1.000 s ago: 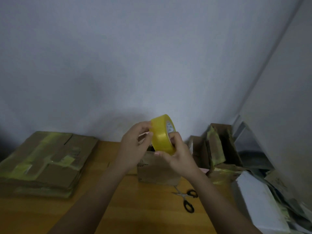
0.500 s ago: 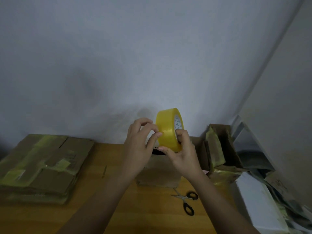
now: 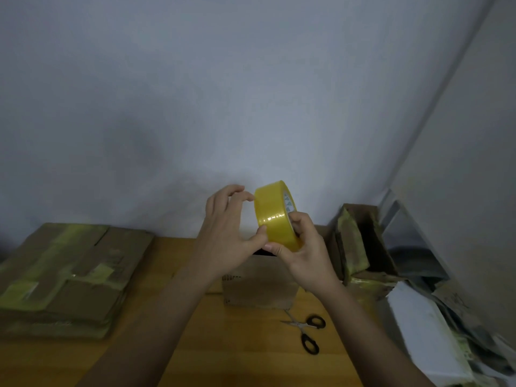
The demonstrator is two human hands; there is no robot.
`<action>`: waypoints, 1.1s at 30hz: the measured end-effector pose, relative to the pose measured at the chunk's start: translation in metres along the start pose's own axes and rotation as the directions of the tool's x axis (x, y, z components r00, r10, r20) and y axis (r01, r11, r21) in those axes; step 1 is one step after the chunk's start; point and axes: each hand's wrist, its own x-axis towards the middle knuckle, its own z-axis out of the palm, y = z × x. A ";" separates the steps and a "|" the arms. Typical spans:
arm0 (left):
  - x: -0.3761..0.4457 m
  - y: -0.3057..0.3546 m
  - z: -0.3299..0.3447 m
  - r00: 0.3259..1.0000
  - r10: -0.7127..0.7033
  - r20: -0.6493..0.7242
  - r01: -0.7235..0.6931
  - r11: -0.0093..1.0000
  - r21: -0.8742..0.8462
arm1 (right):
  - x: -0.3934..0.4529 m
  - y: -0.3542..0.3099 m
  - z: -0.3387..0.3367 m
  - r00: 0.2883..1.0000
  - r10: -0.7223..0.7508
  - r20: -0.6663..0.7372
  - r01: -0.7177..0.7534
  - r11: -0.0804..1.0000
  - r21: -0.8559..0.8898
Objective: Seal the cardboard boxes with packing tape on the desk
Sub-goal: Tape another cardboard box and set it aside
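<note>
The roll of yellow tape (image 3: 275, 213) is held up in the air above a small open box (image 3: 259, 286), and it sits higher now than a second ago, when it hung just over the box's top edge. The right hand (image 3: 304, 252) grips it from below, fingers (image 3: 300, 222) hooked through the core and thumb under the rim. The left hand (image 3: 226, 233) has shifted its hold: its thumb presses the lower face of the roll while the raised, curled fingers touch the top edge, apparently feeling for the loose end. No strip is pulled free, so sealing has not begun. Both forearms reach forward and converge over the worktop (image 3: 245, 344). Below the right wrist lie scissors (image 3: 305, 331); well left of the fingers is a stack of flattened boxes (image 3: 64, 272), and to their right a clutter of taped cardboard (image 3: 360, 241).
</note>
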 end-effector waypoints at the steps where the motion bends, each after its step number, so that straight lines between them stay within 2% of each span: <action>1: 0.000 -0.001 -0.001 1.000 0.006 0.007 -0.006 1.000 0.007 | -0.001 0.000 0.000 1.000 -0.003 0.007 0.003 1.000 -0.009; 7: 0.003 -0.003 -0.008 0.997 0.075 -0.023 -0.074 0.997 0.035 | -0.005 0.000 -0.004 0.999 -0.012 0.031 0.013 1.000 -0.013; 12: 0.004 -0.002 -0.016 0.997 0.041 0.068 -0.037 0.997 -0.062 | -0.006 -0.005 -0.010 0.996 -0.063 0.064 0.069 0.993 -0.090; 14: 0.006 -0.004 -0.020 0.989 0.027 0.143 -0.015 0.996 -0.085 | -0.007 -0.006 -0.014 0.993 -0.077 0.091 0.085 0.992 -0.090; 17: 0.011 -0.007 -0.029 0.928 0.059 0.367 0.004 0.986 -0.168 | -0.008 -0.009 -0.021 0.981 -0.103 0.165 0.114 0.992 -0.060; 20: 0.014 -0.002 -0.036 0.859 0.117 0.499 0.005 0.971 -0.238 | -0.006 -0.017 -0.027 0.972 -0.090 0.215 0.099 0.994 -0.033; 22: 0.016 0.002 -0.039 0.815 0.088 0.573 0.063 0.969 -0.238 | -0.003 -0.023 -0.028 0.975 -0.061 0.215 0.065 0.998 -0.012; 28: 0.011 0.015 -0.032 0.718 0.007 0.696 0.231 0.941 -0.248 | 0.005 -0.033 -0.031 0.971 0.007 0.240 0.004 0.999 -0.042; 33: 0.005 0.018 -0.023 0.698 -0.038 0.715 0.292 0.927 -0.236 | 0.003 -0.029 -0.030 0.963 0.033 0.268 -0.016 0.998 -0.068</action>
